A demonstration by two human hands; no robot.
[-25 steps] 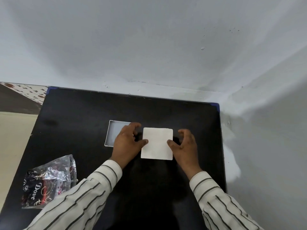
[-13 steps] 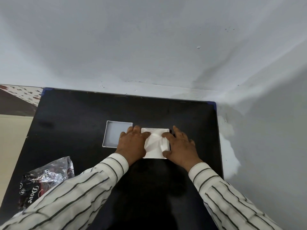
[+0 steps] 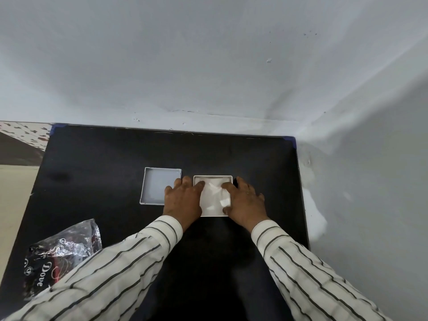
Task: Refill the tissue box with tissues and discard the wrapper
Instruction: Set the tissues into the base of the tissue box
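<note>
A square white tissue box [image 3: 213, 177] sits on the black table [image 3: 104, 158], its top open. White tissues [image 3: 214, 195] lie inside it, creased and pressed flat. My left hand [image 3: 183, 200] rests on the box's left edge with its fingertips on the tissues. My right hand [image 3: 245, 201] covers the right edge, its fingers also pressing on the tissues. Left of the box lies its shallow white lid [image 3: 157, 185], hollow side up, partly under my left hand. The crumpled shiny wrapper [image 3: 60, 253] with dark print lies at the table's near left.
The table stands in a corner, with a grey wall [image 3: 208, 66] behind and another wall [image 3: 370, 205] close on the right. At the far left a patterned floor [image 3: 20, 135] shows beyond the table edge. My striped sleeves [image 3: 115, 269] cross the near part.
One second ago both hands held the flat stack of tissues above the table. Since then it has gone down into the box, and my fingers now press on top of it.
</note>
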